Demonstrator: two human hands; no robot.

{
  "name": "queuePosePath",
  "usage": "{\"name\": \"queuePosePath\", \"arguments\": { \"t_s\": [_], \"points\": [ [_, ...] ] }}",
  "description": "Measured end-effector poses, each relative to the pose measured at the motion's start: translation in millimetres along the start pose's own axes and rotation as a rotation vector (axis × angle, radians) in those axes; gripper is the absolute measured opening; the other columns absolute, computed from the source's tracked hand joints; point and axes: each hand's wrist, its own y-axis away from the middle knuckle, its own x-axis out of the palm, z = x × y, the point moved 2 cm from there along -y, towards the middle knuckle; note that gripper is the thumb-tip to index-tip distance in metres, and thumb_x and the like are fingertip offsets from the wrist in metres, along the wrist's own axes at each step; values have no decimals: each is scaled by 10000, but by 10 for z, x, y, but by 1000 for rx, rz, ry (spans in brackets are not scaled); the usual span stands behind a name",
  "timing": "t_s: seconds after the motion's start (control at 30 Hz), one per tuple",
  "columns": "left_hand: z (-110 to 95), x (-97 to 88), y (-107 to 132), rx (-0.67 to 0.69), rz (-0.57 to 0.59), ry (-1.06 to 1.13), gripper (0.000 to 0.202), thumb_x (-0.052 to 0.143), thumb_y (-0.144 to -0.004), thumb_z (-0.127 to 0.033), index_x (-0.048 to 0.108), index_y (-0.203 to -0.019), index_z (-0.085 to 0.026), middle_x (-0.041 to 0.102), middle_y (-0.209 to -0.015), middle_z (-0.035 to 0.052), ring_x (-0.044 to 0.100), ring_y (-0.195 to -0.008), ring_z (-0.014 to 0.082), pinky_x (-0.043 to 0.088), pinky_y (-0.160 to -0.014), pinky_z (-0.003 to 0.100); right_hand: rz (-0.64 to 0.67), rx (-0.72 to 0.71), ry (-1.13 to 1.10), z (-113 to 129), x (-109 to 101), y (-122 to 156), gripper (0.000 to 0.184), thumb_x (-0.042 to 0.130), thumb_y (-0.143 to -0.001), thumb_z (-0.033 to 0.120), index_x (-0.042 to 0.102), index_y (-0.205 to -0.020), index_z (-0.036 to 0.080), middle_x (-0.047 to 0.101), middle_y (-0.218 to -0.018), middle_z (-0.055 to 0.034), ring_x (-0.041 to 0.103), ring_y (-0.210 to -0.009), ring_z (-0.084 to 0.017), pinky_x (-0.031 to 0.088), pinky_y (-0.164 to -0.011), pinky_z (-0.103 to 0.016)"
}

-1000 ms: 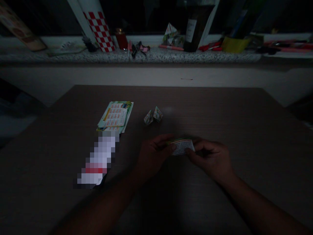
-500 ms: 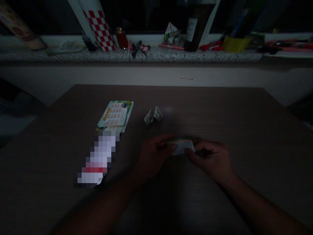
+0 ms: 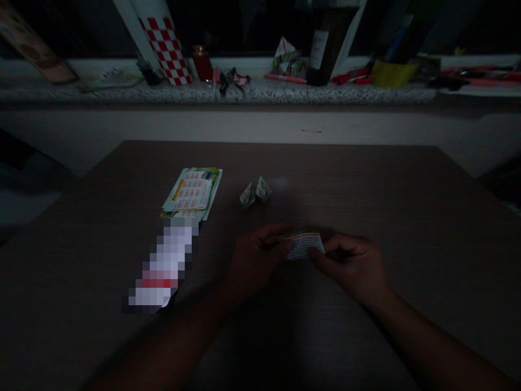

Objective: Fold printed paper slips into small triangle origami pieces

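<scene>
A small piece of printed paper point(image 3: 304, 246), white with dark text and a green and orange upper edge, is held between my two hands over the table. My left hand point(image 3: 260, 255) pinches its left end, thumb on the near face and fingers behind. At the right end, my right hand point(image 3: 352, 260) grips it between thumb and fingers. Beyond my hands stand two small folded paper pieces point(image 3: 263, 189), pointed at the top and side by side. To the left lies a stack of printed paper sheets point(image 3: 191, 190) with calendar-like grids.
A pixelated, blurred-out item point(image 3: 165, 266) lies below the stack. On the speckled stone sill point(image 3: 252, 96) behind the wooden table point(image 3: 366, 179) stand a red-and-white checked tube point(image 3: 169, 51), a dark labelled bottle point(image 3: 323, 51), a red bottle point(image 3: 202, 64) and a yellow container point(image 3: 393, 72).
</scene>
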Motion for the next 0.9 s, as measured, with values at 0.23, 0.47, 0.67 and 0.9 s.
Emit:
{"name": "queuePosePath", "arguments": {
  "t_s": [0.23, 0.47, 0.67, 0.9],
  "points": [
    [-44, -26, 0, -39, 82, -61, 439, 764, -701, -244, 629, -1110, -161, 759, -850, 64, 709, -737, 187, 529, -650, 246, -107, 29, 19, 6, -30, 16, 92, 721, -700, 172, 642, -654, 183, 667, -560, 13, 585, -468, -103, 460, -451, -188],
    [-54, -24, -2, -17, 152, -108, 323, 733, -717, -189, 661, -1030, -161, 758, -863, 55, 709, -773, 184, 518, -689, 247, -79, 173, -201, -49, 6, -13, 122, 733, -691, 215, 651, -774, 180, 657, -636, -1, 603, -556, -119, 486, -519, -216],
    [-44, -10, -29, -28, 90, 75, 358, 753, -685, -164, 645, -1025, -134, 758, -816, 53, 702, -744, 171, 513, -711, 249, 225, 163, -166, -75, 91, 13, 201, 684, -766, 295, 613, -638, 157, 556, -580, 14, 497, -529, -98, 408, -487, -214],
    [3, 5, -42, -96, 100, 189, 358, 769, -654, -133, 647, -990, -140, 753, -781, 39, 692, -689, 159, 512, -689, 251, 293, 145, -116, -69, 98, 18, 364, 604, -843, 327, 545, -528, 153, 431, -484, 41, 354, -449, -68, 286, -424, -208]
  ]
}}
